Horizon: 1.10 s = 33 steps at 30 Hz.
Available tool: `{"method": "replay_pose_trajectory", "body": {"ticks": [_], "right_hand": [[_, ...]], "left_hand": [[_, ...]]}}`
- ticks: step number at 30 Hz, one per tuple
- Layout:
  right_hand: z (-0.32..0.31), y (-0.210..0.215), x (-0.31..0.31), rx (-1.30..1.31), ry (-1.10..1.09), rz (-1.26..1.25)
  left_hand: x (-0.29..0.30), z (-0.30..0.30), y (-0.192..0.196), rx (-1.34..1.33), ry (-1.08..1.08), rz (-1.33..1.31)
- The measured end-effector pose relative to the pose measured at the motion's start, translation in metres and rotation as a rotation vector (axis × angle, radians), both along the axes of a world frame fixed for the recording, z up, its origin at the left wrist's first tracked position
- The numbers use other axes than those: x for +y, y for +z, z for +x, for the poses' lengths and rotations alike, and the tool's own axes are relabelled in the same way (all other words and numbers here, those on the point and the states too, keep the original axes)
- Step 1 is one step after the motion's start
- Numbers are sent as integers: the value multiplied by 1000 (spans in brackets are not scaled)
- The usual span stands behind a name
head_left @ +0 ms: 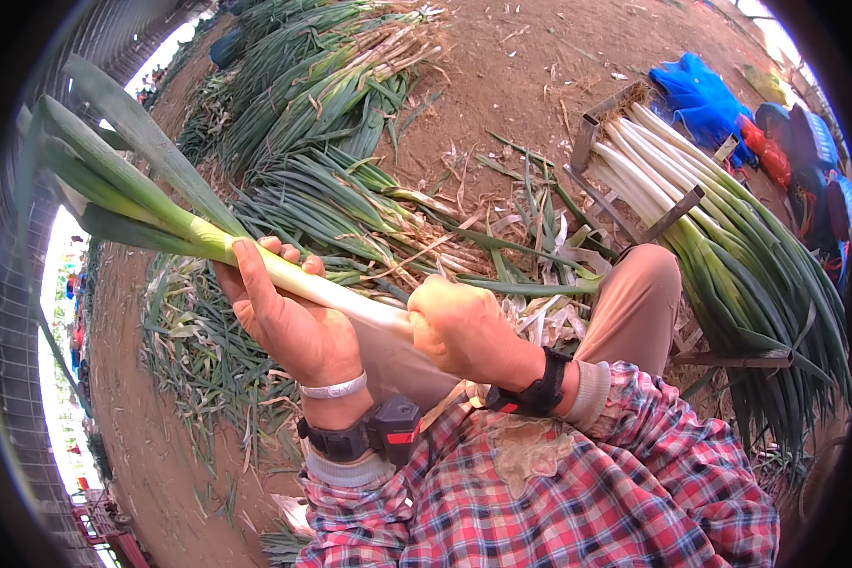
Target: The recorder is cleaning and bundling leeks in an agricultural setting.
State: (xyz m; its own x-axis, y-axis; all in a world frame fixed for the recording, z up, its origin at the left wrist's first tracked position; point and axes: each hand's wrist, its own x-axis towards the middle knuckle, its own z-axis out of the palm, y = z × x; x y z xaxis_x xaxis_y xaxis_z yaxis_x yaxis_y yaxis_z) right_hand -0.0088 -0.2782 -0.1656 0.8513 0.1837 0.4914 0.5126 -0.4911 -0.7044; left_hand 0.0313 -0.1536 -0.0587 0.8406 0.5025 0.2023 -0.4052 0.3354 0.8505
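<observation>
A large green onion point(336, 295) lies slantwise across my lap, its green leaves up at the left and its white shank toward the middle. My left hand point(298, 322) cradles the shank just below the leaves, thumb on one side and fingers curled round the other. At the white lower end, my right hand point(464, 327) is closed in a fist round the shank. It hides the root end. A pale dry strip point(442, 405) hangs beneath the right hand, near my wrist strap.
On my right, a metal rack point(672, 218) holds a bundle of cleaned green onions point(729, 237). Uncleaned onions point(322, 85) lie heaped on the soil ahead. Peeled leaves point(213, 331) litter the ground at left. Blue netting point(696, 90) and a red bag point(765, 151) lie beyond the rack.
</observation>
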Motion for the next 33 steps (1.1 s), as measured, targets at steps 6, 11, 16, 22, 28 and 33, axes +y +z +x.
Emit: {"method": "replay_pose_trajectory", "body": {"ticks": [6, 11, 16, 22, 28, 33], "right_hand": [[8, -8, -22, 683, 190, 743], [-7, 0, -50, 852, 675, 1462], [-23, -7, -91, 755, 404, 542], [-27, 3, -59, 436, 378, -50], [-62, 20, -92, 432, 523, -55], [-82, -3, -144, 789, 478, -111]], "left_hand": [[29, 7, -9, -86, -305, -48], [82, 30, -1, -171, -222, -92], [139, 45, 15, -258, -233, -167], [169, 50, 12, -315, -339, -333], [215, 58, -2, -140, -342, -424], [280, 70, -16, -97, -125, -403]]}}
